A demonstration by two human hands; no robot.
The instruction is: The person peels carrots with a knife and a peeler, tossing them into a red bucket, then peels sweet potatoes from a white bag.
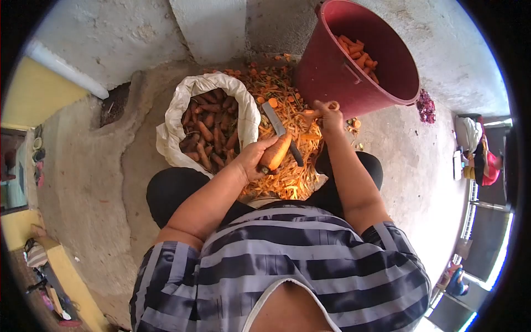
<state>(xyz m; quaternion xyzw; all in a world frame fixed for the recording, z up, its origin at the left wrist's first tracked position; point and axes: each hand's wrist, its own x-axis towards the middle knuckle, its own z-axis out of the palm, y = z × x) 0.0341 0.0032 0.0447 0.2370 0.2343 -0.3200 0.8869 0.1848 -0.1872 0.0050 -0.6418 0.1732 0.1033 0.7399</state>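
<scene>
My left hand (pixel 257 160) is closed around an orange carrot (pixel 276 152), its dark stem end towards me. A knife with a broad grey blade (pixel 273 119) and a black handle (pixel 296 153) crosses behind the carrot's far tip. Farther right, close to the bucket's side, my right hand (pixel 330 117) is raised over the edge of the peelings, its fingers bent and apart. Below both hands spreads a heap of carrot peelings (pixel 301 180). At the left, a white sack (pixel 170 123) with a rolled-down rim holds many brownish, unpeeled carrots (pixel 214 127).
A large red bucket (pixel 318 69) with orange carrots (pixel 359 54) inside stands beyond my right hand. Small scraps lie along the wall (pixel 210 33). Purplish-red netting (pixel 426 107) is right of the bucket. People (pixel 489 169) appear at the far right.
</scene>
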